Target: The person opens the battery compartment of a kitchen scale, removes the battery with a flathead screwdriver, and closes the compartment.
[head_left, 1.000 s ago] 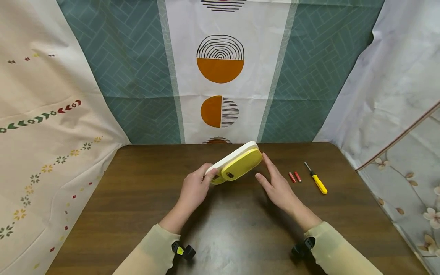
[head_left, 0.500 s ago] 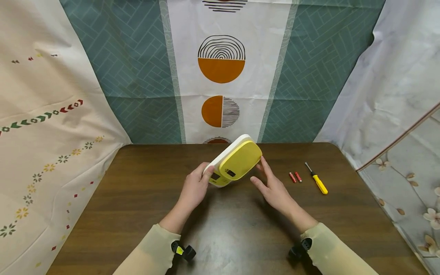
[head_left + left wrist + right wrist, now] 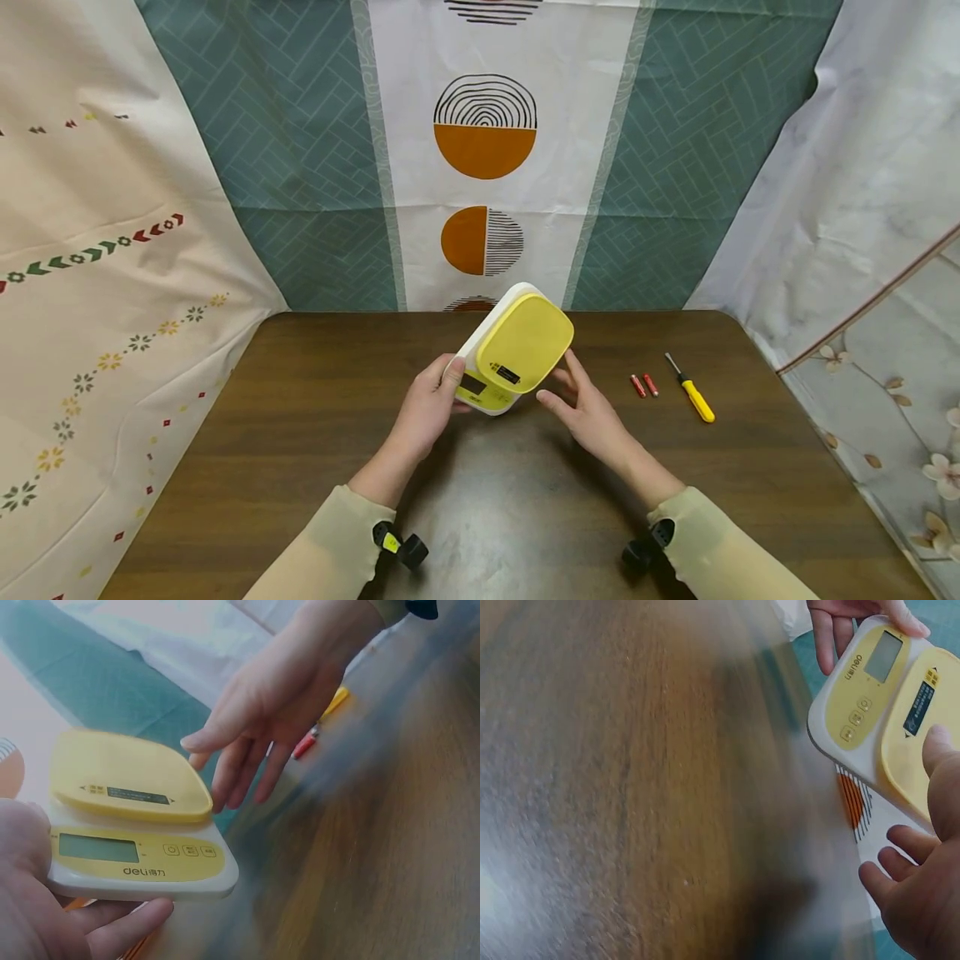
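The head view is bright, evenly lit and sharp, with bent edges. A soft glare lies on the table (image 3: pixel 480 533). Both wrist views are dimmer, and there the table is strongly blurred.

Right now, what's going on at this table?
A person is tilting a yellow-and-white digital kitchen scale up off the dark wooden table. The left hand grips its display end; the right hand is open beside it. Two small red batteries and a yellow-handled screwdriver lie to the right.
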{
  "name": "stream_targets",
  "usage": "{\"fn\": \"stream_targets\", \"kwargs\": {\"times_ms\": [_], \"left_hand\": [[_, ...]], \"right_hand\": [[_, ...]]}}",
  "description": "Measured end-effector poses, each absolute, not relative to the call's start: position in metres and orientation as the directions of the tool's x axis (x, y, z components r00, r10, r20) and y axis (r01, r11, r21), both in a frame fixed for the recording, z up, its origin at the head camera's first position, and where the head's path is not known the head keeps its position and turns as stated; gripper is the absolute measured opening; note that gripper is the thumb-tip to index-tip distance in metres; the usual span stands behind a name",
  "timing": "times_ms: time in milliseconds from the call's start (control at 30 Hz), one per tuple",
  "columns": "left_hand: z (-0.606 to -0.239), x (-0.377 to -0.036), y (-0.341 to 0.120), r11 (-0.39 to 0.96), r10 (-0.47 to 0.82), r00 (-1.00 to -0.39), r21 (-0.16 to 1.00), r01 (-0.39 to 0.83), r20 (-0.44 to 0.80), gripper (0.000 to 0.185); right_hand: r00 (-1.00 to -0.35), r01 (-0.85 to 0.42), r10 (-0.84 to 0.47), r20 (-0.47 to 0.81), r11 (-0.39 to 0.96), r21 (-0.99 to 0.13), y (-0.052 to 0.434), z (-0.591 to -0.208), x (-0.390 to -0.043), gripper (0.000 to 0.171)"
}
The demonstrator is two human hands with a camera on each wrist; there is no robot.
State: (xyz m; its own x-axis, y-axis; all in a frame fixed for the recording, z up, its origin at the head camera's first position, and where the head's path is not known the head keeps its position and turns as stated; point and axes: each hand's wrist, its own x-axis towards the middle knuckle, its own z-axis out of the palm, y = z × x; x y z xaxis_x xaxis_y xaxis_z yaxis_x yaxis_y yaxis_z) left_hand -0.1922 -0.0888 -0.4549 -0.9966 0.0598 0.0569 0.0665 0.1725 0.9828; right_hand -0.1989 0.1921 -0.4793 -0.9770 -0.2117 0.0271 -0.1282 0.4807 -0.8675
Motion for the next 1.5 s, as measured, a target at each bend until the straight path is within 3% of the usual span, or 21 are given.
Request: {"fn": "stream_targets", "kwargs": {"times_ms": [333,533,833,1200,1500], "left_hand": [[-0.458,-0.193,-0.087,0.012,0.066,-0.998,1.000,-0.001,-0.002,0.042],[-0.459,-0.191,-0.086,-0.007,0.106,-0.994,1.000,-0.007,-0.007,0.042],[-0.458,-0.190,-0.085,0.228,0.057,-0.997,0.972,0.055,0.044,0.037],[-0.464,-0.189,-0.087,0.304,0.118,-0.988,0.944,0.129,0.098,0.053],[-0.469,-0.188,-0.087,0.383,0.117,-0.985,0.909,0.166,0.131,0.055]], "right_hand": [[-0.974,-0.131,-0.224,0.044,0.391,-0.911,0.181,-0.482,-0.200,0.096],[-0.972,-0.156,-0.217,0.085,0.333,-0.930,0.180,-0.482,-0.202,0.092],[-0.973,-0.163,-0.204,0.105,0.294,-0.942,0.182,-0.484,-0.200,0.086],[-0.970,-0.191,-0.203,0.131,0.313,-0.930,0.184,-0.482,-0.196,0.076],[-0.971,-0.190,-0.207,0.123,0.345,-0.919,0.184,-0.480,-0.196,0.073]]}}
